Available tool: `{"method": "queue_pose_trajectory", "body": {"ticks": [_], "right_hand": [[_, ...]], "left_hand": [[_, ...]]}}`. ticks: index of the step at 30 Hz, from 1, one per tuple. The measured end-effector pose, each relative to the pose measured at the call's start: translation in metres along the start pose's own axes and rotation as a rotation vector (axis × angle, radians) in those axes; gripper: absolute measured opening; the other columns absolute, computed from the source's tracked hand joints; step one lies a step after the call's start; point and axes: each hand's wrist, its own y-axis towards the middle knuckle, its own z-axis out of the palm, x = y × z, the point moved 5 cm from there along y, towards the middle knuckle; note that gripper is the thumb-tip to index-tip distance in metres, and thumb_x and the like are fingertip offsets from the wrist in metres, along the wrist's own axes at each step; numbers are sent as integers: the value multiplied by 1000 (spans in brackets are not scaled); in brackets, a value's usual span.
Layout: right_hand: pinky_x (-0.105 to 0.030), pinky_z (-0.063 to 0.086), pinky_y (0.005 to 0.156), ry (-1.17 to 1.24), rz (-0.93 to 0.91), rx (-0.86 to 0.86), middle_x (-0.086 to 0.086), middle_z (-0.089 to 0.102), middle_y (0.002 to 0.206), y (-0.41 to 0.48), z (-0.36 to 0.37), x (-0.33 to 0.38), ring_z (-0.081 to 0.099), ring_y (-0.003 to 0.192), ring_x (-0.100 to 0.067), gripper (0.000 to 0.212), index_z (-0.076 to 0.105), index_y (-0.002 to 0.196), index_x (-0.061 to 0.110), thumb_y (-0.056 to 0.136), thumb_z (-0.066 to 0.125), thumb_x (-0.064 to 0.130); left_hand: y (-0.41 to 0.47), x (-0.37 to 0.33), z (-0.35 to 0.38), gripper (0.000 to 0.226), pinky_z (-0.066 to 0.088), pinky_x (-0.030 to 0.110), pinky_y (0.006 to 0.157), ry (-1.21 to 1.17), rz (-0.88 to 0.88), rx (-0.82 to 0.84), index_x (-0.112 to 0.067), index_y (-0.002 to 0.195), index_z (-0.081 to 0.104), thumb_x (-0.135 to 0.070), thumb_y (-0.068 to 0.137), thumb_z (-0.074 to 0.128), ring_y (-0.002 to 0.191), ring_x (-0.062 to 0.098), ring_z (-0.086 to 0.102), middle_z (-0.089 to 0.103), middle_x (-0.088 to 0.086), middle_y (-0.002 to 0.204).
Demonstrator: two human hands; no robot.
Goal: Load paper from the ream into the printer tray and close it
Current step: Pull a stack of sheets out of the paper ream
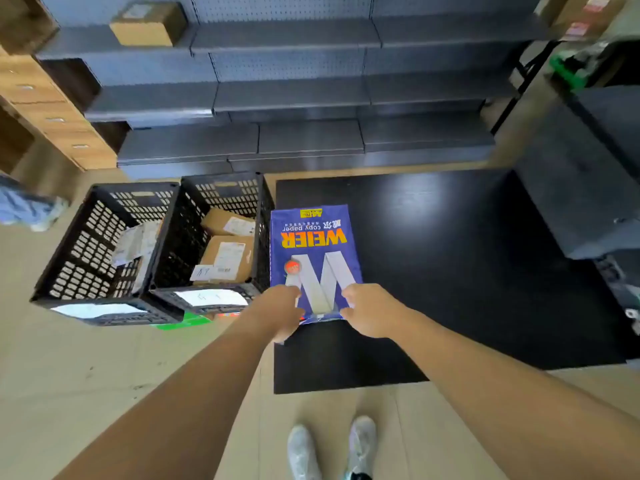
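A blue ream of copy paper (313, 244), with a large white W and orange lettering, lies flat near the left edge of a low black table (450, 271). My left hand (282, 311) grips the ream's near left corner. My right hand (365, 311) holds its near right corner, fingers curled over the wrapper's near end. A dark grey printer (568, 188) stands at the table's right side; its tray is not discernible.
Two black plastic crates (156, 251) holding cardboard parcels sit on the floor left of the table, touching it. Grey metal shelving (277, 98) runs along the back. Wooden drawers (52, 109) stand at far left. My feet (332, 448) are on the tan floor before the table.
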Motion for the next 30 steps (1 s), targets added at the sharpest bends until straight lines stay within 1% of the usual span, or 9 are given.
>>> {"method": "queue_pose_trajectory", "body": {"ticks": [3,5,8,9,12,18,23,26,30], "right_hand": [[-27,51,89,22,56,-15,-6,59,135,19,18,-13,61,116,-23,40,52,135,13,100,53,33],[-31,48,99,57,104,-37,-6,59,138,31,31,-23,59,123,-24,42,51,138,13,100,53,31],[-26,49,87,37,134,-117,-7,66,126,51,45,-31,65,113,-25,33,60,127,12,100,52,30],[-26,50,86,31,141,-150,-7,67,125,55,47,-32,66,111,-25,33,61,126,11,100,52,29],[-30,52,96,-13,147,-207,-6,67,127,64,52,-28,65,113,-24,33,64,128,12,101,53,25],[-33,59,84,-119,273,-328,-8,73,110,70,70,-27,70,96,-22,30,70,118,13,96,59,32],[-30,44,72,-144,416,-385,-3,71,91,74,76,-23,65,80,-18,21,71,103,18,94,62,34],[-33,37,74,-118,504,-387,-3,69,84,73,81,-24,59,74,-17,15,71,96,17,91,66,30],[-35,34,77,4,572,-446,-4,71,87,74,82,-27,58,76,-16,18,71,94,17,92,64,33]], "left_hand": [[19,11,21,35,47,40,98,-8,-23,-18,-12,132,57,-24,100,51,122,32,55,56,11,136],[31,18,34,33,47,41,99,-8,-23,-36,-13,130,59,-23,99,52,122,32,55,57,10,135],[49,21,46,36,46,43,102,-16,2,-73,-15,133,59,-19,98,54,124,31,54,57,8,138],[55,20,49,39,45,43,104,-15,15,-77,-17,137,57,-18,98,53,126,30,52,55,7,140],[64,18,56,41,44,43,104,-17,46,-82,-18,140,55,-15,99,53,129,29,49,53,6,142],[68,18,65,34,48,42,102,-8,41,-154,-16,132,61,-18,98,57,124,26,52,59,5,135],[68,18,66,29,52,39,95,-4,33,-199,-16,126,64,-18,99,56,119,24,53,61,3,129],[68,17,66,28,52,38,94,-6,31,-221,-16,125,65,-18,98,57,117,24,54,61,2,126],[67,18,68,28,52,39,95,-18,28,-240,-15,125,65,-17,98,58,118,24,53,61,2,127]]}}
